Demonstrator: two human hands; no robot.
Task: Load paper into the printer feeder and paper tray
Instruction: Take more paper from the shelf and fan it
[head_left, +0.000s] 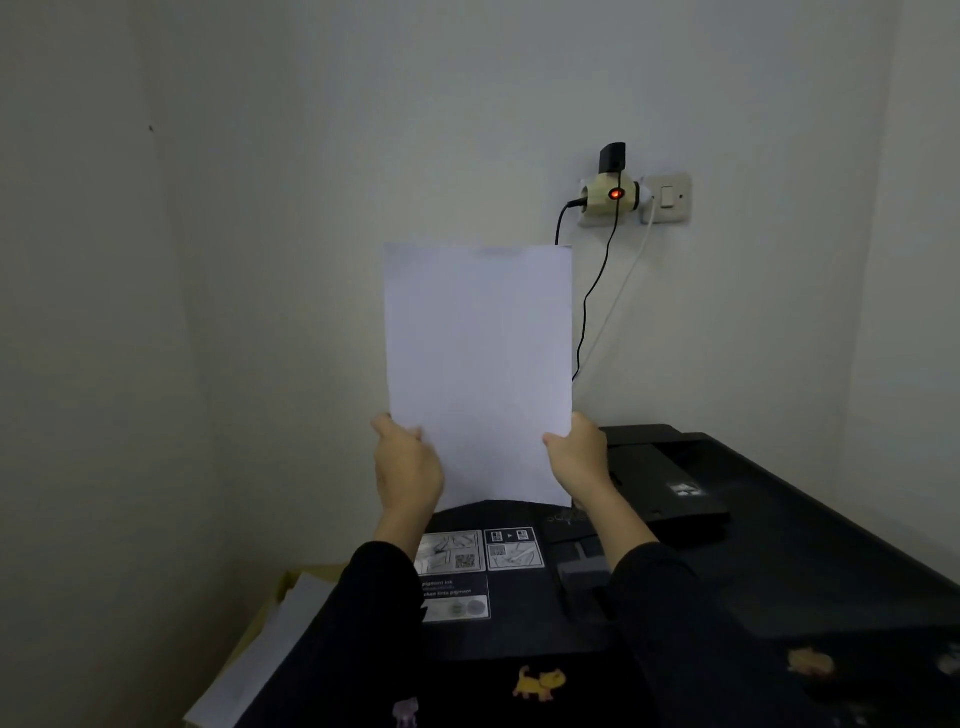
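Observation:
A white stack of paper stands upright in front of me, above the black printer. My left hand grips its lower left edge and my right hand grips its lower right edge. The paper's bottom edge hangs just over the printer's rear area, beside the raised black feeder flap. Instruction stickers show on the printer's top, below the paper.
A wall socket with a cream adapter and a lit red lamp is behind the paper; black and white cables hang down from it. More white sheets lie in a cardboard box at the lower left. Walls close in on the left and behind.

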